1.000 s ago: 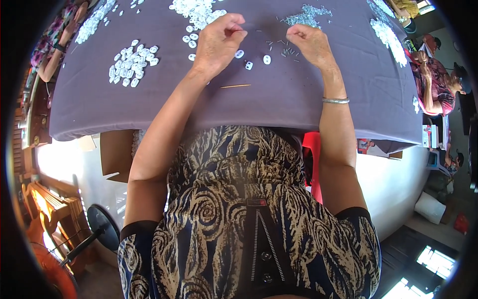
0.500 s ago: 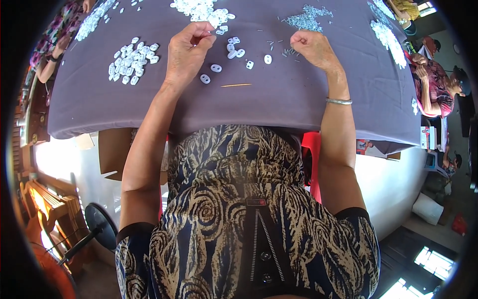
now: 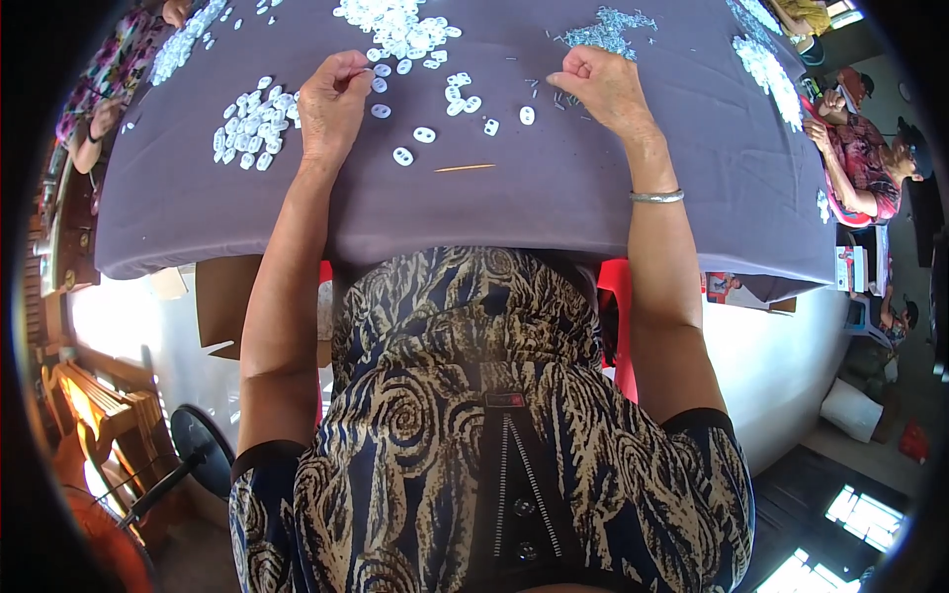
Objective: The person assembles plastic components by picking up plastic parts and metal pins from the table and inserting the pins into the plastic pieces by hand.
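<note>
My left hand (image 3: 330,114) is closed in a pinch over the dark cloth, just right of a heap of white oval plastic pieces (image 3: 255,128) with two holes each. Whatever its fingertips hold is hidden. To its right lie loose white pieces (image 3: 424,134), scattered below a bigger white pile (image 3: 400,32). My right hand (image 3: 613,94) has its fingers curled in, with the thumb side facing left. It hovers at the near edge of a pile of small metal screws (image 3: 601,36), above a few loose screws (image 3: 565,100). I cannot make out anything in its fingers.
A thin yellowish stick (image 3: 465,168) lies on the grey tablecloth (image 3: 474,219) in front of me. More white pieces (image 3: 769,81) are heaped at the right edge and others (image 3: 188,44) at the far left. People sit at both sides of the table.
My left hand has moved left, off the loose white pieces toward the left heap, uncovering several pieces. My right hand has shifted slightly left and away from me.
</note>
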`<state>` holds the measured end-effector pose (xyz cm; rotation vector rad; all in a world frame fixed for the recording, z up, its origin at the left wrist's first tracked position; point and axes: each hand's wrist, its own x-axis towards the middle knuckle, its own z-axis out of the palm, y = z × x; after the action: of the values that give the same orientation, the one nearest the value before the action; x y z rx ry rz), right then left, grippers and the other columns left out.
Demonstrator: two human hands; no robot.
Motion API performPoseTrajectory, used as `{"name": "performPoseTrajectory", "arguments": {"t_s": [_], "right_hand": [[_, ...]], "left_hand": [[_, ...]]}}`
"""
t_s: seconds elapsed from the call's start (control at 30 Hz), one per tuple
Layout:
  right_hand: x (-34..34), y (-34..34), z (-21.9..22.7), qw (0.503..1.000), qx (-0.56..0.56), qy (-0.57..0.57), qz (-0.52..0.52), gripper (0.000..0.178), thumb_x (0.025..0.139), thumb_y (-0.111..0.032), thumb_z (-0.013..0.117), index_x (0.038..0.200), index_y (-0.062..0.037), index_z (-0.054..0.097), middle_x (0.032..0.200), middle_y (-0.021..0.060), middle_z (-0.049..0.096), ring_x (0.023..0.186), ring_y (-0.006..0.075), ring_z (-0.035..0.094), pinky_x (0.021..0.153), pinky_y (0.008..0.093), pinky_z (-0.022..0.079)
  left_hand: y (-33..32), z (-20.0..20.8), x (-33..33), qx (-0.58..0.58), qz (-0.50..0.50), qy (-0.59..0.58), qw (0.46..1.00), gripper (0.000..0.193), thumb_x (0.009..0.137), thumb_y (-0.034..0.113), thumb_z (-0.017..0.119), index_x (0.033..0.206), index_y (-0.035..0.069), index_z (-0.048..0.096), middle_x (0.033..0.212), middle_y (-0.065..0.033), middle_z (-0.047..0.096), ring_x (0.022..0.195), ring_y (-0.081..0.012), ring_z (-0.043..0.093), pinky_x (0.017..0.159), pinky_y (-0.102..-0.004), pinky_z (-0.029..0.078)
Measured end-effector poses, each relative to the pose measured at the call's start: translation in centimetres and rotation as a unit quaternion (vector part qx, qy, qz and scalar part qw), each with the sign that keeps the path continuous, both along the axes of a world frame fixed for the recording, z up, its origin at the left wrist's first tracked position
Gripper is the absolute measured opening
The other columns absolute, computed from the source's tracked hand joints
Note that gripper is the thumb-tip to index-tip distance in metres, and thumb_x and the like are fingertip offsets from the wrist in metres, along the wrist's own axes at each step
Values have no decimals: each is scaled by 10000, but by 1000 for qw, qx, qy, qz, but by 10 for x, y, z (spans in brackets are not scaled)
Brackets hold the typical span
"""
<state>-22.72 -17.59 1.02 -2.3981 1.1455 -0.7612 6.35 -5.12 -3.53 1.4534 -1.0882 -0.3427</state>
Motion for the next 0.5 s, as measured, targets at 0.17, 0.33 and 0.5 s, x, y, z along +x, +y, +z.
{"name": "performPoseTrajectory", "arguments": {"t_s": [0.17, 0.33, 0.5], "right_hand": [[-11, 2, 14, 997, 67, 23, 34, 221, 693, -178, 749, 692, -25, 589, 581, 28, 544, 560, 130, 503, 538, 284, 429], [-15, -1, 14, 992, 100, 37, 65, 213, 686, -165, 735, 678, -20, 580, 566, 19, 515, 551, 119, 473, 529, 279, 413], [-13, 1, 13, 991, 105, 43, 72, 185, 685, -144, 706, 670, -20, 569, 564, 17, 514, 554, 117, 478, 527, 286, 409]], "left_hand": [[0, -2, 2, -9, -7, 8, 1000, 157, 824, 30, 630, 980, 30, 648, 819, -15, 653, 734, -74, 589, 683, -224, 487], [0, -2, 2, -12, -14, 10, 1000, 158, 826, 28, 625, 982, 28, 649, 812, -11, 651, 733, -73, 589, 680, -222, 487], [0, -1, 1, -5, -11, 1, 1000, 150, 829, 34, 622, 976, 21, 648, 817, -15, 658, 731, -73, 591, 684, -223, 489]]}}
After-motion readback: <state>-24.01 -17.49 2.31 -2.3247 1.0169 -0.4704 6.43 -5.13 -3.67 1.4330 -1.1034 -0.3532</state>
